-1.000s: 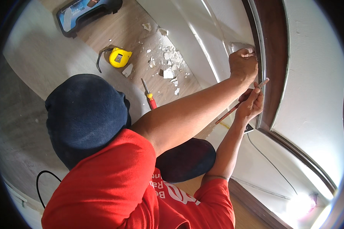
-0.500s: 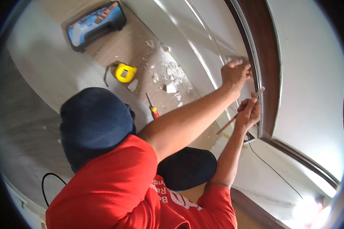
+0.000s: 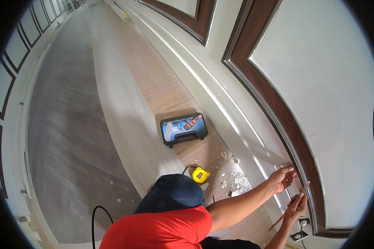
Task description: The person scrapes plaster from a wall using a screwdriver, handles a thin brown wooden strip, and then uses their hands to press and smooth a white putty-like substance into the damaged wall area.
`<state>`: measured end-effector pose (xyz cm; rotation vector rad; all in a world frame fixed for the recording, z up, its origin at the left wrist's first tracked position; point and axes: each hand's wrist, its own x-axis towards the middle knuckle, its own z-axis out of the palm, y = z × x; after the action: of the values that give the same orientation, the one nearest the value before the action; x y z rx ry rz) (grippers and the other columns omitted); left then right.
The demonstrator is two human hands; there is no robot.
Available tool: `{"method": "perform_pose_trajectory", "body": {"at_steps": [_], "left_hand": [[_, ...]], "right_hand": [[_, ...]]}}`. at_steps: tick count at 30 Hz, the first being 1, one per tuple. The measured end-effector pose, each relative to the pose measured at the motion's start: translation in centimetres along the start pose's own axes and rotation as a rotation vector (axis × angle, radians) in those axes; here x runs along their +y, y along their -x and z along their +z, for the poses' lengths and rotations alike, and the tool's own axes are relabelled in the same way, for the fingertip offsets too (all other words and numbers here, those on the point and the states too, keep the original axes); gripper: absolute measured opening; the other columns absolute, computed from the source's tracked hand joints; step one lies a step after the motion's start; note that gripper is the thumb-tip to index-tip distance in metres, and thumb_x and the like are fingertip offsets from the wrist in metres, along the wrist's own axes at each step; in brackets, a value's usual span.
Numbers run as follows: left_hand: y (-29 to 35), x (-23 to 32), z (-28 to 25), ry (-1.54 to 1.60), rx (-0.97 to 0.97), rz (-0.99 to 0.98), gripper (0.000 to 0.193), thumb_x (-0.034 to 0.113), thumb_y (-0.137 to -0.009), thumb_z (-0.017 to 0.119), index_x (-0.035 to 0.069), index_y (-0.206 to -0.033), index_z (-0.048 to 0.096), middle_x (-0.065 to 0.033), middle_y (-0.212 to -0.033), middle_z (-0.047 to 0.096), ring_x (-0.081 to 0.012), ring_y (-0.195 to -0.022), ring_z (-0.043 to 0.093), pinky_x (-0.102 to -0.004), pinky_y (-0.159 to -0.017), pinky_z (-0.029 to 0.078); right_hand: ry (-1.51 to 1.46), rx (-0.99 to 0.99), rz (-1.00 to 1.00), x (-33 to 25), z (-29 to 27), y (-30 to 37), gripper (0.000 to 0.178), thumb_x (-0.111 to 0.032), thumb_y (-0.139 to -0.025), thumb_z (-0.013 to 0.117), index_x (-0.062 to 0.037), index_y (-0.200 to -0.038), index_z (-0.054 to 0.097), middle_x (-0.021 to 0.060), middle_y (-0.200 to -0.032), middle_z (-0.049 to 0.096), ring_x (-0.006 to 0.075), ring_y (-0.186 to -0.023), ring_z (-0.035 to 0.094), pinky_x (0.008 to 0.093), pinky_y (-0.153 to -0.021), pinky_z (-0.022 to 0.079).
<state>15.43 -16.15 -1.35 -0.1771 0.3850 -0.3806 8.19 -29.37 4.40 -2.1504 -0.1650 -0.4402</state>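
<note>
My left hand point(image 3: 283, 179) is at the dark brown wall moulding point(image 3: 293, 143), its thumb stretched toward the edge. Its other fingers curl loosely, and I see nothing held in them. Just below it, my right hand point(image 3: 296, 206) grips a slim reddish-brown rod point(image 3: 276, 223) with a pale tip. That tip reaches the silvery strip point(image 3: 307, 195) along the moulding; whether it touches, I cannot tell. The rod's exact kind is not clear. My left arm crosses over the floor, and my dark-trousered knee point(image 3: 174, 191) is bent below it.
A black tool case point(image 3: 183, 129) with a blue picture lies on the wood floor. Nearer are a yellow tape measure point(image 3: 200, 174) and white plaster rubble point(image 3: 239, 182). An electrical socket point(image 3: 298, 236) with a plug and cord sits low on the wall. A black cable point(image 3: 94, 222) loops at left.
My view has swung up and left, so the hands appear lower and more of the floor shows. The left fingers have turned and curled at the moulding; my right hand keeps its hold on the rod.
</note>
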Motion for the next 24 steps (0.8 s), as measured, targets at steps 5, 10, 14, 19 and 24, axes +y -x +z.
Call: {"method": "perform_pose_trajectory", "body": {"at_steps": [5, 10, 14, 19, 24], "left_hand": [[0.3, 0.6, 0.7, -0.042, 0.065, 0.082, 0.009, 0.008, -0.086, 0.070, 0.013, -0.087, 0.062, 0.0029, -0.071, 0.062, -0.0088, -0.064, 0.060, -0.0246, -0.058, 0.056], [0.1, 0.3, 1.2, -0.021, 0.094, 0.102, 0.012, 0.006, -0.086, 0.067, 0.013, -0.081, 0.059, 0.0043, -0.068, 0.053, -0.0082, -0.059, 0.051, -0.0239, -0.055, 0.053], [0.2, -0.4, 2.3, -0.064, 0.188, 0.129, 0.014, 0.008, -0.087, 0.067, 0.013, -0.078, 0.058, 0.0047, -0.067, 0.048, -0.0062, -0.057, 0.047, -0.0190, -0.051, 0.049], [0.4, -0.2, 3.1, -0.071, 0.186, 0.099, 0.016, 0.007, -0.087, 0.065, 0.015, -0.076, 0.056, 0.0063, -0.070, 0.047, -0.0060, -0.056, 0.040, -0.0212, -0.055, 0.045], [0.6, 0.6, 3.4, -0.143, 0.223, 0.069, 0.016, 0.012, -0.089, 0.065, 0.015, -0.075, 0.058, 0.0078, -0.067, 0.044, -0.0041, -0.055, 0.037, -0.0202, -0.052, 0.043]], "right_hand": [[-0.039, 0.005, 0.005, 0.3, -0.3, 0.5, 0.034, -0.027, -0.109, 0.044, -0.0002, -0.117, 0.063, -0.0028, -0.066, 0.046, 0.0028, -0.050, 0.038, 0.0200, -0.044, 0.029], [-0.049, -0.051, 0.018, -0.5, 0.1, 0.6, 0.034, -0.027, -0.108, 0.045, 0.0000, -0.117, 0.063, -0.0016, -0.069, 0.046, 0.0028, -0.052, 0.039, 0.0202, -0.045, 0.031], [-0.032, -0.074, -0.007, -0.6, 0.4, 0.5, 0.034, -0.026, -0.108, 0.044, 0.0006, -0.117, 0.062, -0.0020, -0.067, 0.046, 0.0028, -0.051, 0.038, 0.0203, -0.044, 0.030], [-0.061, -0.102, -0.015, 1.2, 0.9, 0.2, 0.033, -0.027, -0.109, 0.044, 0.0004, -0.116, 0.062, -0.0028, -0.064, 0.044, 0.0027, -0.049, 0.037, 0.0208, -0.042, 0.027], [-0.063, -0.093, -0.025, 0.4, 1.5, 0.3, 0.033, -0.026, -0.109, 0.044, 0.0001, -0.117, 0.062, -0.0027, -0.064, 0.044, 0.0028, -0.049, 0.036, 0.0210, -0.042, 0.027]]}}
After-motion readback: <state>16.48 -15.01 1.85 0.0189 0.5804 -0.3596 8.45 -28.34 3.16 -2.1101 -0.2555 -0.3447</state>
